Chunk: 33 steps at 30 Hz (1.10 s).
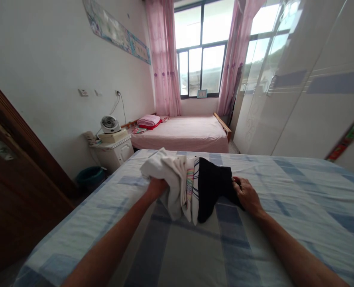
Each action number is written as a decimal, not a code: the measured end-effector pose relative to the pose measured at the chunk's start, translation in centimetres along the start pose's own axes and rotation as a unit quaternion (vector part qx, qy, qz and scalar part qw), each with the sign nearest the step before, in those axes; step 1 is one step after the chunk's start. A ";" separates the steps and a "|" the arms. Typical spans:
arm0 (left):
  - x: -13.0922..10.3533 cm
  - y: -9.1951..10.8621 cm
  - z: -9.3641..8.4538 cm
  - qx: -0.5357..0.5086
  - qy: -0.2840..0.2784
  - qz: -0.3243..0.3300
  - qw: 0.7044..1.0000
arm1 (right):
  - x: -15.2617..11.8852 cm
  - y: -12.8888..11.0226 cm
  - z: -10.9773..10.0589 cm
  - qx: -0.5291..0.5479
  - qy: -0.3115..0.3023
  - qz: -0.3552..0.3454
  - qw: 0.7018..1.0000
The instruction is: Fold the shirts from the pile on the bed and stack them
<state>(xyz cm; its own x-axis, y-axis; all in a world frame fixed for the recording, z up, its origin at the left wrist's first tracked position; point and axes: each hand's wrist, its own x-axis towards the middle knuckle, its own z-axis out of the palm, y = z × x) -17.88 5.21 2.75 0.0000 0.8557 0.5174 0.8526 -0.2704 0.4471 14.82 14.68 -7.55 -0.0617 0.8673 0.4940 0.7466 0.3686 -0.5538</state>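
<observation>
A bunched white garment with a colourful printed strip lies across the near bed, raised in loose folds. My left hand is closed on its left part, with the cloth draped over the fingers and hiding their tips. Black cloth adjoins its right side, beside a white band with dark lines. I cannot tell whether the white and black parts are one garment. My right hand pinches the right edge of the black cloth, its thumb and fingers closed together.
The near bed has a blue-and-white checked sheet. Beyond it stands a bed with a pink sheet. On the left are a white nightstand, a small fan, a bin and a wooden door. White wardrobes line the right.
</observation>
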 end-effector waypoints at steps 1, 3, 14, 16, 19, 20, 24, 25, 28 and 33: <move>1.3 1.2 -0.4 -0.007 -0.003 0.015 1.000 | 0.0 0.0 0.0 0.002 0.000 -0.001 1.000; 3.7 3.5 -1.7 -0.026 -0.004 0.050 0.998 | 0.0 0.1 -0.1 0.007 0.001 -0.005 1.000; 5.2 2.1 -13.2 -0.018 0.054 -0.026 0.998 | 0.0 0.5 0.0 0.005 -0.001 -0.022 1.000; 4.9 1.5 -14.2 0.050 0.010 -0.031 0.998 | 0.0 0.4 -0.1 -0.001 -0.005 -0.020 1.000; 5.1 1.4 -16.0 0.102 0.068 -0.049 0.991 | -0.1 0.3 -0.3 -0.024 -0.018 -0.015 0.999; 5.3 1.5 -16.8 0.123 0.111 -0.053 0.985 | -0.1 0.3 -0.3 -0.032 -0.021 -0.016 0.999; 6.0 1.7 -20.5 0.236 0.221 -0.052 0.945 | -0.1 0.4 -0.3 -0.057 -0.025 -0.022 0.998; 6.2 1.8 -21.4 0.248 0.239 -0.046 0.938 | -0.2 0.5 -0.2 -0.060 -0.026 -0.024 0.998; 6.3 2.2 -23.6 0.270 0.286 -0.058 0.918 | -0.2 0.5 -0.1 -0.064 -0.021 -0.028 0.997; 6.5 2.9 -26.2 0.287 0.372 -0.101 0.877 | -0.3 0.1 -0.4 -0.063 -0.036 -0.014 0.997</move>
<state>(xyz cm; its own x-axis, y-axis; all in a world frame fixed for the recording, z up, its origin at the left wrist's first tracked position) -29.07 -1.63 26.55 -0.3395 0.2772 0.8988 0.9187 0.3028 0.2536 15.19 14.31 -7.46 -0.1280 0.8811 0.4553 0.8210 0.3517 -0.4498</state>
